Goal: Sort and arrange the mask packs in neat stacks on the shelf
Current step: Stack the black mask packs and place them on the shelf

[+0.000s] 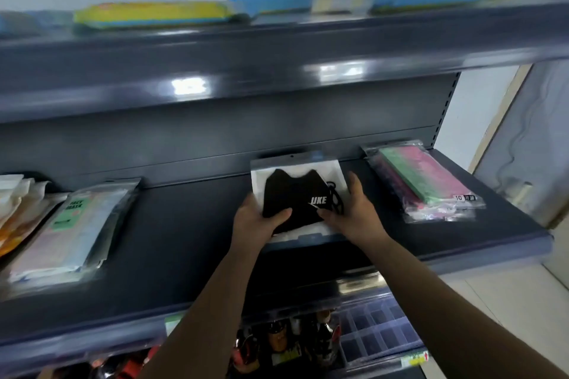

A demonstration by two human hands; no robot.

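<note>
A clear pack with a black mask (297,191) lies on the dark shelf (184,224), right of centre. My left hand (257,217) grips its lower left edge, thumb on top. My right hand (354,209) holds its lower right side, fingers along the edge. To the right rests a stack of packs with green and pink masks (425,181). On the left lies a stack of pale packs with a green label (74,224). More white and orange packs (12,203) sit at the far left edge.
The upper shelf (277,49) carries yellow and blue flat packs (154,14). Below the working shelf are bottles (283,344) and a clear divider tray (378,335). A pale wall and floor lie to the right of the shelf's end.
</note>
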